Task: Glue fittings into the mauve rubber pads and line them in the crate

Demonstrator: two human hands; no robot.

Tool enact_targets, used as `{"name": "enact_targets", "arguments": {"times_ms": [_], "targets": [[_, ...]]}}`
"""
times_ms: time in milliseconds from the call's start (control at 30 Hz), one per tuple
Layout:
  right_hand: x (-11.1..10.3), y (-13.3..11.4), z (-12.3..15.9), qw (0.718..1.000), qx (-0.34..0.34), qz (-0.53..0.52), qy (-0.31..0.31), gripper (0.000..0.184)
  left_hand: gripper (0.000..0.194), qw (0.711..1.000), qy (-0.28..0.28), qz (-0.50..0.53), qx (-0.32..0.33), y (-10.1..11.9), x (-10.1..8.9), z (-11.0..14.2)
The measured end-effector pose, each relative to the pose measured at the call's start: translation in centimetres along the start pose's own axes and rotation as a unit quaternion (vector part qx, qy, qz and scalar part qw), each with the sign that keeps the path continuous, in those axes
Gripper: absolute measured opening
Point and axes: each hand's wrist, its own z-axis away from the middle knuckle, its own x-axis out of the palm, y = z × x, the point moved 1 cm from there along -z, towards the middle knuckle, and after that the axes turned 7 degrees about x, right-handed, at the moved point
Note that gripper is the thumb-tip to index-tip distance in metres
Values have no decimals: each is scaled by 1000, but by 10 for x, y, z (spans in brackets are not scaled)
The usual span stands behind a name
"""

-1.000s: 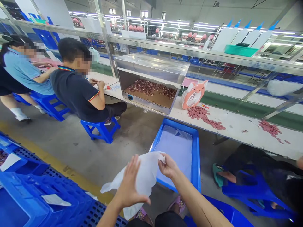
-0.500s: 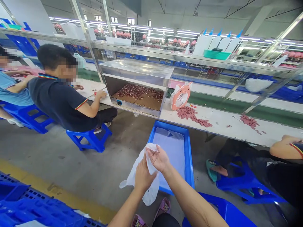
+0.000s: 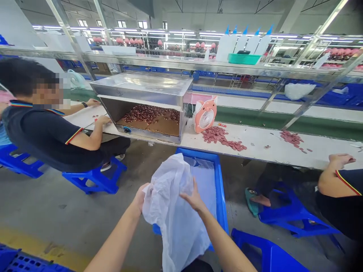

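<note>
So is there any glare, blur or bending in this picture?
Head view: glare on the top of the metal box, far windows washed out white. Head view: metal posts spread apart upward, perhaps lens bending. Head view: the right hand looks slightly soft, maybe from motion; creases in the white sheet show.

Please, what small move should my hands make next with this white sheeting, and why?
Perhaps close the right hand on the right side of the white sheeting and draw it gently outward: the left hand holds its bunched left side, the right fingers look spread, and loose folds hang in front of the blue tray.
</note>
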Motion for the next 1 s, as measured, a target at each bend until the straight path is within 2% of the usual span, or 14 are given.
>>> {"name": "enact_targets", "arguments": {"times_ms": [67,133,233,300,367,433,533,600,667,767,833,900,1000], "targets": [[-8,18,-3,997,47,28,-47,34,28,999,6,-21,-29,5,8,-14],[-26,30,-10,991,102,45,-79,29,27,999,15,-30,-41,14,12,-33],[-70,37,-26,983,158,55,-78,27,29,998,30,-35,-32,31,15,-61],[-98,38,-39,981,173,55,-63,26,36,999,29,-33,-5,34,17,-75],[-118,38,-51,982,176,49,-44,27,49,999,18,-29,28,21,22,-83],[-127,40,-61,984,173,38,-24,30,58,998,9,-37,47,-6,31,-88],[-130,46,-73,985,169,24,7,32,44,995,40,-91,32,-54,44,-99],[-133,52,-80,984,174,22,32,31,34,986,87,-140,28,-71,46,-112],[-141,56,-87,981,183,22,60,30,30,973,131,-186,38,-70,41,-128],[-155,58,-91,976,187,25,106,29,24,955,158,-246,48,-44,30,-148],[-156,55,-88,975,171,26,142,31,21,946,155,-279,49,-24,27,-156],[-140,49,-82,975,137,21,174,35,22,938,153,-302,70,-10,31,-157],[-83,38,-72,983,71,-1,172,44,28,922,143,-326,149,-11,53,-138]]}}
